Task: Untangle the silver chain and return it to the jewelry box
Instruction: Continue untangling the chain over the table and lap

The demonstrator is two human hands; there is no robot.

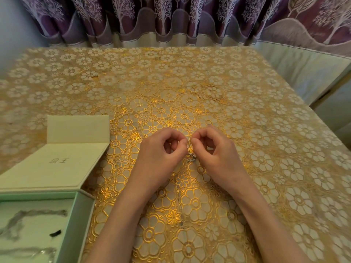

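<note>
Both hands up over the table centre, fingertips nearly meeting. Left hand [161, 149] has thumb and forefinger curled in a pinch on the silver chain [190, 151]; right hand [212, 149] pinches the same chain from the other side. Chain is bunched between the two pinches, a short loop and what looks like a clasp hanging just below the fingertips, above the tablecloth [266, 130]. Too small to tell how tangled it is.

Jewelry box [83, 215] sits near left, well apart from the hands, pale green, open. Its lid [62, 164] is folded back flat toward the far side, with a cream flap standing upright at its far edge; small printed mark on the lid's inner face. Inside the box tray: grey smudgy chain-like strands [28, 217] and a small dark object [55, 233], blurred, can't identify.

Tablecloth is gold, with an embossed flower pattern. Purple curtain [171, 18] with tree print hangs along the far edge. Pale fabric-covered furniture [303, 73] at far right.

Nothing lies between the hands and the box; the box's right wall is the only edge in that path.
</note>
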